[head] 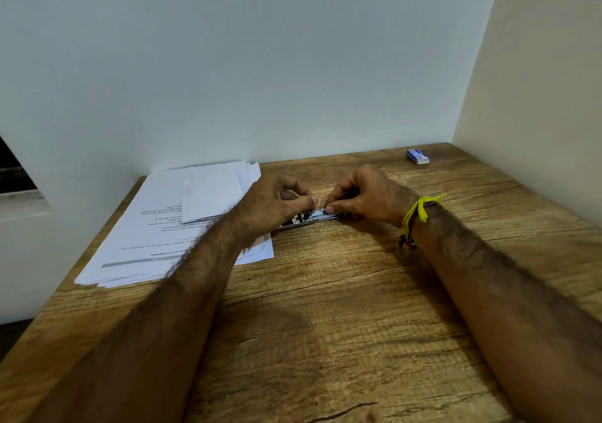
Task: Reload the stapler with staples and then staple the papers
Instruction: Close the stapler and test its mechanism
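Observation:
A small metal stapler lies on the wooden table between my two hands, mostly hidden by my fingers. My left hand pinches its left part from above. My right hand grips its right end, thumb pressed on a thin silvery strip along the top, perhaps staples. A loose stack of printed white papers lies to the left, partly under my left forearm. A small blue and white staple box sits at the far right of the table.
A pale wall stands right behind the table and a cream side panel closes its right side. The table's left edge drops off beside the papers. A yellow thread is tied round my right wrist.

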